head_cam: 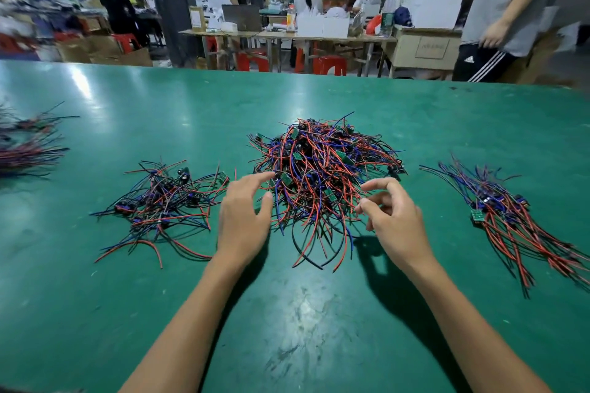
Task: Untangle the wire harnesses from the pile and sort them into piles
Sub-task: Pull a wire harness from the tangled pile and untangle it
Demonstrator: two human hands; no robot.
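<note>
**Hands at the main pile, between two picks**

The green table (319, 313) carried everything. In its middle lay the tangled pile (322, 169) of red, blue and black harnesses, the biggest heap. A looser left pile (162, 201) lay beside it, a combed right pile (510, 217) further off, and another bundle (28, 150) at the far left edge. The left hand (244, 214) was spread, fingertips touching the heap's near edge, holding nothing. The right hand (392, 214) hovered with loosely curled fingers, also empty. I judged the step to be choosing a harness; next, one hand should pin the heap while the other draws a single harness out slowly
</note>
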